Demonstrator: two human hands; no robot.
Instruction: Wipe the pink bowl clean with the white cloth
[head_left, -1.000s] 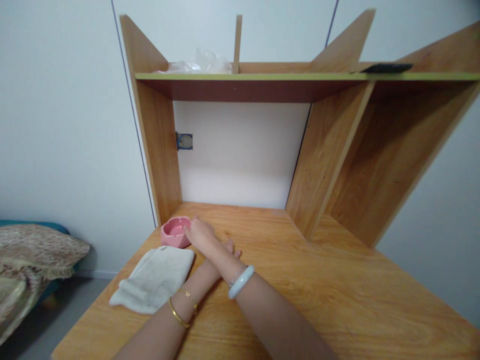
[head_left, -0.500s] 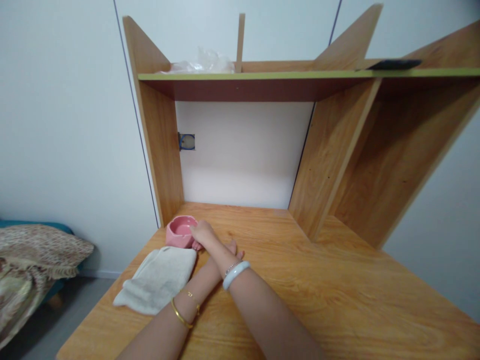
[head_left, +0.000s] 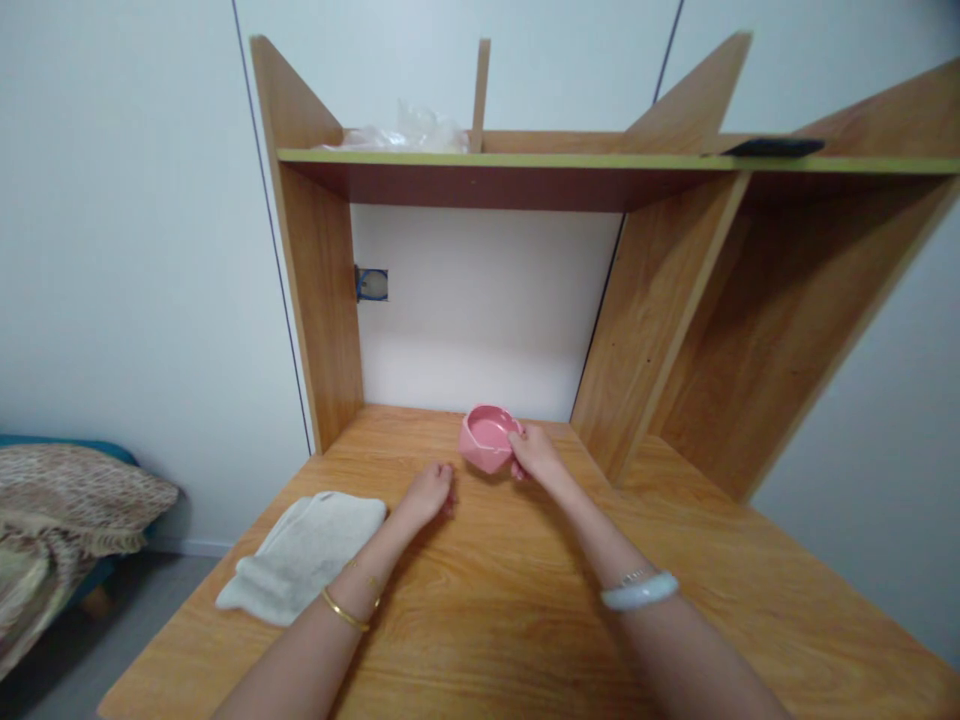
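Observation:
My right hand [head_left: 534, 452] grips a pink faceted bowl [head_left: 480, 455] by its right rim, thumb over the edge and fingers outside. The bowl is shaped like an ashtray, with a shallow round hollow, and tilts a little toward me. It appears lifted slightly off the desk near the back panel. To its left, my left hand [head_left: 431, 490] rests low over the wood with the fingers curled in; nothing shows in it. A folded pale grey cloth [head_left: 307, 550] lies on the desk's left side, next to my left forearm.
The wooden desk [head_left: 480, 620] has a hutch with upright panels and a shelf [head_left: 525, 160] above. Clear plastic [head_left: 412, 130] and a dark flat thing [head_left: 776, 147] lie on that shelf. An uncovered wall box [head_left: 373, 284] shows at the back left. A bed [head_left: 67, 490] stands at far left.
My right hand has carried the pink bowl from beside the cloth rightward to the desk's back middle. My forearms have uncrossed, and my left hand has moved left and curled its fingers.

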